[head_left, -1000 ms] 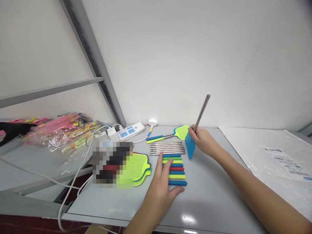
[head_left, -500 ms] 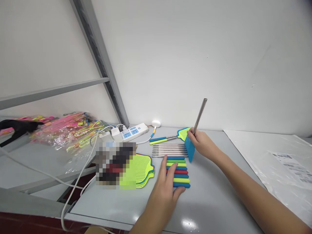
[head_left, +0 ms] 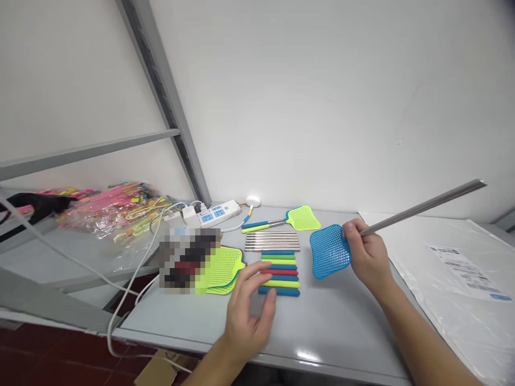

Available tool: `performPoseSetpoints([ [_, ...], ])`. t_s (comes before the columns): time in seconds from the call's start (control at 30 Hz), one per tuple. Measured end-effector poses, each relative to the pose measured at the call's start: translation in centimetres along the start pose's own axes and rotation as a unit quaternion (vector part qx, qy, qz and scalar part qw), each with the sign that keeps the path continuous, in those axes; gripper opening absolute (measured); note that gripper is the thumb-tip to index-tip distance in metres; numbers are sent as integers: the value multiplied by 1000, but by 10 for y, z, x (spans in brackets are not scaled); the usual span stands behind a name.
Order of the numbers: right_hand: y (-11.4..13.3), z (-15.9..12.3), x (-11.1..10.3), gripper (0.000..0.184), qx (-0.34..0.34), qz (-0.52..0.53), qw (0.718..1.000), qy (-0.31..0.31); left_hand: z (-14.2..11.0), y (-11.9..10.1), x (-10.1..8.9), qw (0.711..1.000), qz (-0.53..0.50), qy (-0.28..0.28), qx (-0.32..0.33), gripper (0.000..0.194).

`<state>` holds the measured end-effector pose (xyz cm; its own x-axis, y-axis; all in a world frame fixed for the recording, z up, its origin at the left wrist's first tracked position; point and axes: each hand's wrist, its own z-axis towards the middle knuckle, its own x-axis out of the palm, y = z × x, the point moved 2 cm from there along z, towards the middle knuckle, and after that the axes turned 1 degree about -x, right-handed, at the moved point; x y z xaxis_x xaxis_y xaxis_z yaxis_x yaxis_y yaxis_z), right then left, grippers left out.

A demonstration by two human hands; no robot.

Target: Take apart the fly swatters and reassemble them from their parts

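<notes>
My right hand is closed round the neck of a blue fly swatter. Its mesh head faces me and its steel rod slants up to the right. My left hand hovers open, fingers spread, just left of a row of coloured foam grips in blue, green, yellow and red. Behind the grips lies a row of steel rods. A finished yellow-green swatter lies behind those.
A stack of yellow-green and blue swatter heads lies beside a blurred patch. A white power strip with cables sits by the wall. Bags of pink and yellow items lie far left. White plastic sheeting covers the right.
My right hand swung the blue swatter from upright, edge on, to slanting right with the mesh facing me. My left hand lifted off the foam grips and drew back toward me.
</notes>
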<state>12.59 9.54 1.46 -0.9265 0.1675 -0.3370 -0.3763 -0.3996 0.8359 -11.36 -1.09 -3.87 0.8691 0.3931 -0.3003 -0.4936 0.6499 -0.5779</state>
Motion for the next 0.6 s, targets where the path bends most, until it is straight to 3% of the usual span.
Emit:
performPoseSetpoints([
  [0.1,6,-6,2,40,-10,91,996,-16,-6,-1,-7,993,-52,-81,64,36],
  [0.2,13,-14,11,37,-5,176,984,8,-12,-9,-6,991,-64,-97,72,34],
  [0.37,30,-47,11,38,61,232,960,147,-19,-44,8,992,-67,-29,-99,28],
  [0.5,57,-77,-14,38,106,136,931,322,-23,-74,9,981,-133,-23,-142,27],
  [0.6,75,-93,-27,33,96,92,922,364,-35,-81,10,951,-227,-14,-210,35],
])
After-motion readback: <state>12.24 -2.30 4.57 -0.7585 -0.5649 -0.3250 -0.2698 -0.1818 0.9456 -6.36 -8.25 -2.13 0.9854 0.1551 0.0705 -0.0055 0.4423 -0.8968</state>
